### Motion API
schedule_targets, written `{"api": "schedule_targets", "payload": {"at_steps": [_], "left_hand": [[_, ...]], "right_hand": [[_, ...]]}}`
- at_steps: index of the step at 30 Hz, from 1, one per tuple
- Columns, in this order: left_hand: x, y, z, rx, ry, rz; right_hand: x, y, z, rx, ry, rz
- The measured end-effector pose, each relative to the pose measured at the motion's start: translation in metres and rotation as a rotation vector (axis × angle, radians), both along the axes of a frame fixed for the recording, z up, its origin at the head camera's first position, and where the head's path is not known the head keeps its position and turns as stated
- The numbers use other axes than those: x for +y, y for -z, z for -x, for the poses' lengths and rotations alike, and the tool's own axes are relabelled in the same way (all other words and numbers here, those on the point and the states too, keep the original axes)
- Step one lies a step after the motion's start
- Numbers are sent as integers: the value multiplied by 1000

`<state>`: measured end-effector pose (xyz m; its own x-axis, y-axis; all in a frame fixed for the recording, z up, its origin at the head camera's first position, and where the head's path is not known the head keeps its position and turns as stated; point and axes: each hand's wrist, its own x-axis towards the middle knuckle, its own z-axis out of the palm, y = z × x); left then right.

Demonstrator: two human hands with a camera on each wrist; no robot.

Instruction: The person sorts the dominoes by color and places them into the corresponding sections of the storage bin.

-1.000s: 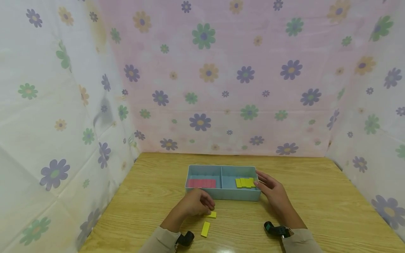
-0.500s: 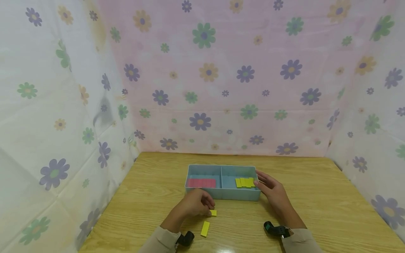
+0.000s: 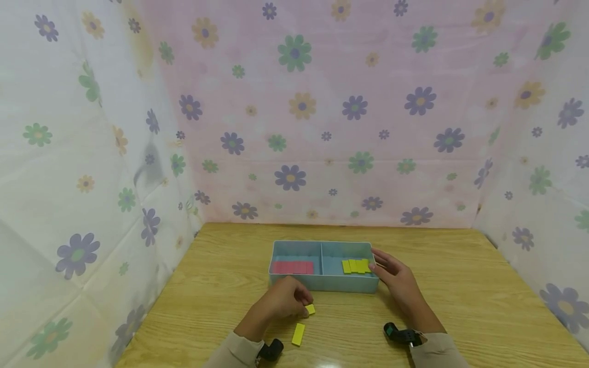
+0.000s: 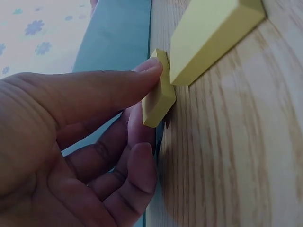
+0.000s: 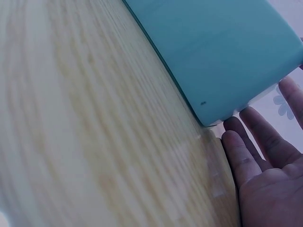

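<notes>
My left hand [image 3: 284,299] pinches a small yellow domino block [image 4: 160,97] between thumb and fingers, just in front of the box. In the left wrist view the block is tilted, close over the wood. A second yellow domino block [image 3: 298,335] lies flat on the table nearer to me. The light blue two-part box [image 3: 329,283] has a row of pinkish-red blocks [image 3: 293,267] in its left compartment and several yellow blocks [image 3: 355,266] in its right one. My right hand [image 3: 399,286] holds the box's right end, thumb over the rim and fingers along the outer wall.
The wood-grain table [image 3: 460,286] carries the box near its middle. Flower-print cloth [image 3: 340,133] encloses the back and both sides. Each wrist wears a black camera, such as the one on the right wrist [image 3: 399,333].
The pinched yellow block has turned and tipped a little in my left fingers, showing a shorter face. My right hand, the box and the loose block stay where they were.
</notes>
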<state>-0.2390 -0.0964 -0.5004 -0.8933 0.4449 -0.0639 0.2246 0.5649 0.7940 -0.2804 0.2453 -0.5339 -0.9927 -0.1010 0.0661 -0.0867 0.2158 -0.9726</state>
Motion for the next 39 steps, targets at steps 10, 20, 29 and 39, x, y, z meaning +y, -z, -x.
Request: {"api": "schedule_targets", "payload": {"at_steps": [10, 20, 29, 39], "left_hand": [[1, -4, -3, 15, 9, 37], [3, -3, -4, 64, 7, 69], [6, -6, -6, 68, -27, 43], [14, -23, -4, 88, -39, 23]], "right_hand": [[1, 2, 2, 5, -1, 0], [0, 2, 2, 16, -2, 7], [-1, 4, 2, -12, 20, 0], [0, 2, 2, -25, 23, 13]]}}
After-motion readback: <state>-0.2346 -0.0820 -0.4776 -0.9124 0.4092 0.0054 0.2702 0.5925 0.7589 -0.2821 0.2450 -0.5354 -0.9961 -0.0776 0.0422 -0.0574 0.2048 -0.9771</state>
